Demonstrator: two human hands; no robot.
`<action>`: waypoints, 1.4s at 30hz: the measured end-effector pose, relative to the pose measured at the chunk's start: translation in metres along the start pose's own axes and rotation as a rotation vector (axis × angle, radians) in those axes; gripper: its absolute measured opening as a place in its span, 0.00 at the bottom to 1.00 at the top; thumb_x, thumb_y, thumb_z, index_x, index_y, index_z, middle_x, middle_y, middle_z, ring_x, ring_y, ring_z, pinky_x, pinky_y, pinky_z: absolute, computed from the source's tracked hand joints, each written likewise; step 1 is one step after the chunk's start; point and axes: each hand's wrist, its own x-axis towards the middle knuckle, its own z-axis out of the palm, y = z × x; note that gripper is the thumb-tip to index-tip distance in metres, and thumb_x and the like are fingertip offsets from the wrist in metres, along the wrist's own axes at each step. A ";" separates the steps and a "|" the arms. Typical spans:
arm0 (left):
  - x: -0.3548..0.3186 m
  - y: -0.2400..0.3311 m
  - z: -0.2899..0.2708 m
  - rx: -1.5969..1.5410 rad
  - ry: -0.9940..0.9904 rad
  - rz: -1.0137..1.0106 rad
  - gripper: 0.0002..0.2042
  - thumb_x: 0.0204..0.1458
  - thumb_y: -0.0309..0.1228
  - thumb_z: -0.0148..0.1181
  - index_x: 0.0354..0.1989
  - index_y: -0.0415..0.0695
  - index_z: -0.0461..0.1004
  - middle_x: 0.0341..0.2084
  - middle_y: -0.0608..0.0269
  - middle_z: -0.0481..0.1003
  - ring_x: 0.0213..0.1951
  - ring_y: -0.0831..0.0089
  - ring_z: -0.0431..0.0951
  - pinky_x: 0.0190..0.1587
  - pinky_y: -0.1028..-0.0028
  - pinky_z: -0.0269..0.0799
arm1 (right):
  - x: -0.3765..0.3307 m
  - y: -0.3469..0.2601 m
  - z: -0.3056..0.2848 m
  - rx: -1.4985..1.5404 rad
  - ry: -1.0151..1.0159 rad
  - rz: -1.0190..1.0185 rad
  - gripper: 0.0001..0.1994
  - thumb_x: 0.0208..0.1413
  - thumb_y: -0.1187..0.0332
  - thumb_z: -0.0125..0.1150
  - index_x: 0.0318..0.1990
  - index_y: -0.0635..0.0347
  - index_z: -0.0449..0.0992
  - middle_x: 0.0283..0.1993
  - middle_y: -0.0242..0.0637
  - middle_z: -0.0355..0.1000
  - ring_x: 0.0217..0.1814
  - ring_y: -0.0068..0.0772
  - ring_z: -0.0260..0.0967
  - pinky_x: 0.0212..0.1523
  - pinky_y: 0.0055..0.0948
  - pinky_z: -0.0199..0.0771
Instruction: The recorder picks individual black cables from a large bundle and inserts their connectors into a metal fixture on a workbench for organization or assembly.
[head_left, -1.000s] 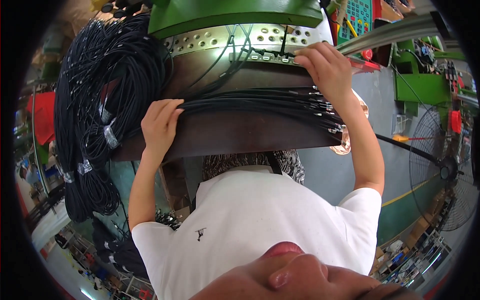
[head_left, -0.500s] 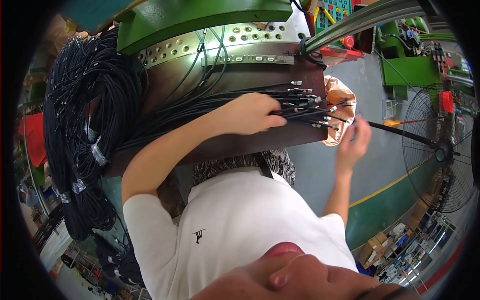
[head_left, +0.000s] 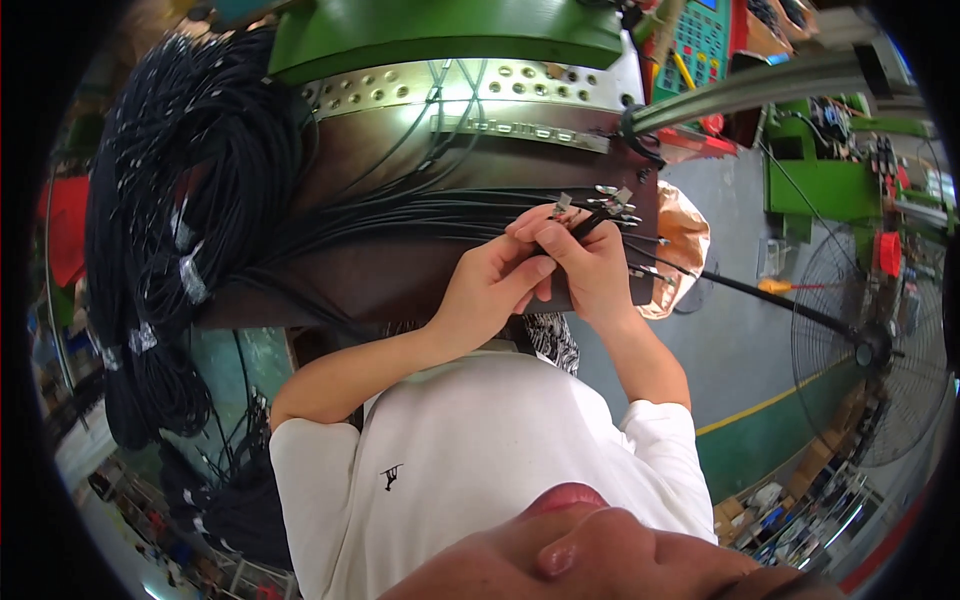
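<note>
The left hand [head_left: 490,290] and the right hand [head_left: 598,265] are now meeting over the near part of the brown tabletop [head_left: 420,282], whereas half a second ago they were working apart, the right one hanging out by the paper bag [head_left: 684,235] past the tabletop's right end. Both hands are closing thumb against fingers: the right is pinching a short black cable end [head_left: 590,222], and the left is pinching just beside it, apparently on the same piece, though the overlapping fingers are hiding the exact grip. Silver connectors [head_left: 563,205] are poking up above the fingertips. The work seems to be shifting from reaching about to close two-handed handling of cable ends.

Behind the hands, the loose black cables [head_left: 400,215] are running across the tabletop from the big coiled cable bundle [head_left: 235,175] at the left. The slotted metal strip [head_left: 520,132] is lying farther back, before the green machine housing [head_left: 440,42], with neither hand touching it.
</note>
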 end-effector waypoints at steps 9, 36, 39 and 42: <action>-0.021 0.009 -0.028 -0.274 0.209 0.093 0.17 0.62 0.39 0.50 0.54 0.43 0.68 0.19 0.73 0.65 0.18 0.88 0.61 0.19 0.85 0.54 | 0.074 -0.019 0.007 -0.978 -0.462 -0.570 0.32 0.59 0.38 0.41 0.44 0.60 0.78 0.57 0.45 0.68 0.57 0.41 0.66 0.57 0.35 0.62; -0.042 -0.008 -0.050 -0.316 0.238 0.174 0.11 0.63 0.36 0.49 0.39 0.40 0.70 0.23 0.62 0.73 0.21 0.80 0.69 0.26 0.82 0.67 | 0.065 0.019 0.023 -1.180 -0.239 -0.963 0.16 0.38 0.82 0.59 0.40 0.63 0.73 0.38 0.39 0.69 0.38 0.42 0.71 0.37 0.33 0.73; -0.046 -0.001 -0.049 -0.418 0.232 0.105 0.12 0.63 0.37 0.48 0.39 0.40 0.70 0.22 0.62 0.73 0.20 0.79 0.69 0.25 0.81 0.66 | 0.064 0.018 0.017 -1.328 -0.310 -0.990 0.14 0.40 0.79 0.59 0.39 0.64 0.71 0.40 0.40 0.70 0.41 0.42 0.71 0.40 0.34 0.74; -0.045 0.000 -0.048 -0.486 0.217 0.058 0.12 0.63 0.37 0.47 0.38 0.40 0.70 0.22 0.61 0.73 0.20 0.78 0.69 0.23 0.81 0.66 | 0.062 0.009 0.021 -1.479 -0.393 -1.054 0.13 0.41 0.75 0.58 0.38 0.64 0.71 0.41 0.39 0.69 0.44 0.41 0.70 0.43 0.35 0.73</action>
